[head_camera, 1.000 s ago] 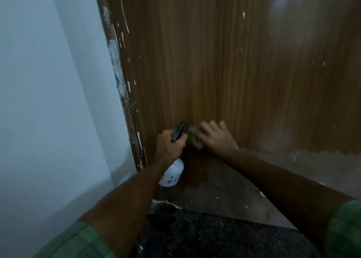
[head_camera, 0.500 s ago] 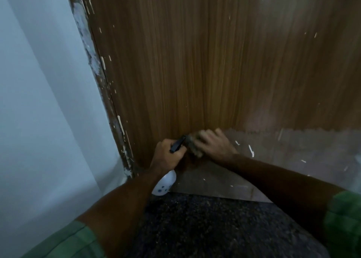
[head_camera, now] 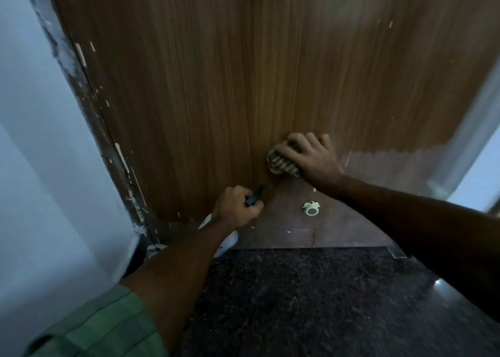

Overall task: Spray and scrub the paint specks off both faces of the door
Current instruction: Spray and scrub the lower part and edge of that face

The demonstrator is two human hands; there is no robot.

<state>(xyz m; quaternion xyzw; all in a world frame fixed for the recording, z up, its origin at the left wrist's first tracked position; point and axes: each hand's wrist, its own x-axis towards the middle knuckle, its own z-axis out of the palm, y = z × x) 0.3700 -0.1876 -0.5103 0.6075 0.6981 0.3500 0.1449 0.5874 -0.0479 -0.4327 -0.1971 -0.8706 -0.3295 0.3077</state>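
The brown wood-grain door (head_camera: 216, 91) fills the view, with white paint specks scattered along its left side and near the bottom. My right hand (head_camera: 311, 155) presses a ridged scrub pad (head_camera: 278, 163) against the door low down, fingers curled over the pad. My left hand (head_camera: 238, 208) grips the black trigger head of a white spray bottle (head_camera: 228, 241), lower and left of the pad, close to the door. Most of the bottle is hidden behind my wrist and forearm.
A paint-smeared door frame (head_camera: 89, 108) and a pale wall (head_camera: 32, 154) stand at the left. A small round white door stopper (head_camera: 311, 208) sits on the darker panel at the door's foot. Dark speckled floor (head_camera: 311, 302) lies below. The door's right edge (head_camera: 465, 135) shows a bright gap.
My right hand has slid the scrub pad to the right and up, away from my left hand. The view has shifted down and right, revealing the door stopper and the door's right edge.
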